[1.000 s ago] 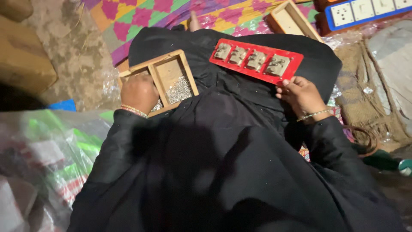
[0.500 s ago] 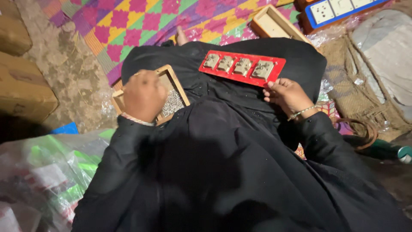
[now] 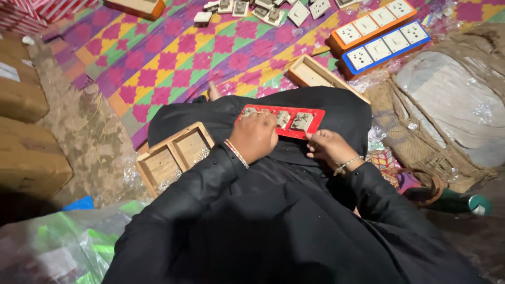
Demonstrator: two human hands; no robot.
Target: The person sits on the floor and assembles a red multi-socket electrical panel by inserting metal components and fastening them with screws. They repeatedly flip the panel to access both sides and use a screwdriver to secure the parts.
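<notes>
A red switch plate (image 3: 314,120) with several grey switch modules lies on my lap, over black cloth. My left hand (image 3: 254,138) rests on its left half with fingers curled down onto the modules; what it pinches is hidden. The plate's near right edge is gripped by my right hand (image 3: 327,148). To the left, on my knee, sits a wooden two-compartment tray (image 3: 173,155) holding small metal parts.
A colourful checked mat (image 3: 173,58) covers the floor ahead. Orange and blue socket boards (image 3: 379,37) and loose white switches (image 3: 263,10) lie at the far side. Another wooden tray (image 3: 321,79) is beyond my lap. Cardboard boxes (image 3: 26,158) stand left, sacks (image 3: 452,105) right.
My left hand left the wooden tray and moved right onto the red plate. The view tilted up, showing more of the mat.
</notes>
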